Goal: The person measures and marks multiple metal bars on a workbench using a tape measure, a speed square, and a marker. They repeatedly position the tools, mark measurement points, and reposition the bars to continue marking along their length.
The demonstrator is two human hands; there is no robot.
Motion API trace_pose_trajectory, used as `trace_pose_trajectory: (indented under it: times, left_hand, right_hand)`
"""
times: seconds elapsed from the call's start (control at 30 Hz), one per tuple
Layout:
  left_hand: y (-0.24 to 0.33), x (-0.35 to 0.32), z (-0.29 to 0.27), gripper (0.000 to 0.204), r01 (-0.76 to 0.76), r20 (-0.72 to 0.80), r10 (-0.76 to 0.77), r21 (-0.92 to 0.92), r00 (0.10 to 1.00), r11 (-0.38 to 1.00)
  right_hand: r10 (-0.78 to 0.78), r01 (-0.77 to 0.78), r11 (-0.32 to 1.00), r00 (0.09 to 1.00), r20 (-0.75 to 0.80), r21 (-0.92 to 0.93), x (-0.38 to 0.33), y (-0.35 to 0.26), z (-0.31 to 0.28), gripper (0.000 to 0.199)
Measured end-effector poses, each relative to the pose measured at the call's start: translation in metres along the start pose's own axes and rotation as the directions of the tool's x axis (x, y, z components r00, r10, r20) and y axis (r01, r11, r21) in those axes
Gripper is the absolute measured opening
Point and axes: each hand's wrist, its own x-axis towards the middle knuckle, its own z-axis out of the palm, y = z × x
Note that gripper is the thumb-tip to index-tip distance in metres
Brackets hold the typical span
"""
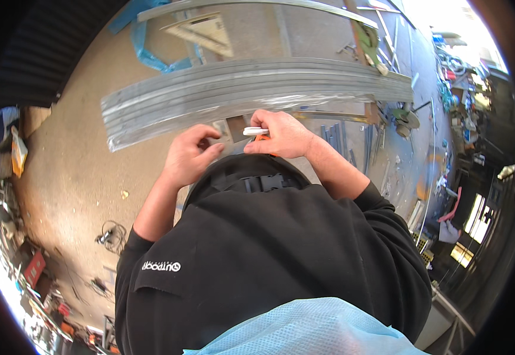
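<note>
Down at waist level, the person's two hands meet just in front of the belly, above the black pouch strapped across the black sweatshirt. The right hand is closed around a small white, pen-like object, whose tip sticks out leftward past the thumb and forefinger; a bit of orange shows just beneath it, too hidden by the hand to tell what it is. The left hand sits just beside it, its fingers curled inward with thumb and forefinger pinched toward each other, close to the white tip; whether they hold anything cannot be told, and they appear not to touch the white object.

Just beyond both hands lies a long bundle of grey metal profiles, stacked side by side and running across the view from left to right, bent by the lens. The knuckles of the right hand overlap its near edge. Farther off, a second metal rail crosses the top, with a triangular metal frame and blue plastic sheeting lying on the concrete floor between them. A tangle of cable lies on the floor to the left. A light-blue mesh fabric fills the bottom edge.
</note>
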Motion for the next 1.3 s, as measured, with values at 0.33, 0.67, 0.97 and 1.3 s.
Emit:
trace_pose_trajectory:
  times: [0.33,0.67,0.97,1.3]
  left_hand:
    - [-0.020,-0.011,0.022,0.023,0.314,-0.331,-0.255,0.139,0.909,0.939]
    - [0.014,0.085,0.110,0.032,0.349,-0.466,-0.113,0.459,0.878,0.817]
    - [0.002,0.217,-0.002,0.037,0.563,-0.664,-0.058,0.580,0.745,0.589]
    - [-0.053,0.341,-0.110,0.039,0.495,-0.494,-0.044,0.859,0.868,0.132]
  right_hand:
    - [0.322,-0.574,0.815,0.330,-0.887,0.082,-0.066,0.298,-0.217,0.078]
    - [0.111,-0.731,0.654,0.348,-0.931,-0.195,-0.039,0.489,-0.299,0.069]
    - [-0.019,-0.589,0.777,0.334,-0.942,-0.225,-0.078,0.467,-0.288,0.065]
    - [0.193,-0.484,0.875,0.308,-0.932,0.021,-0.194,0.419,-0.156,0.051]
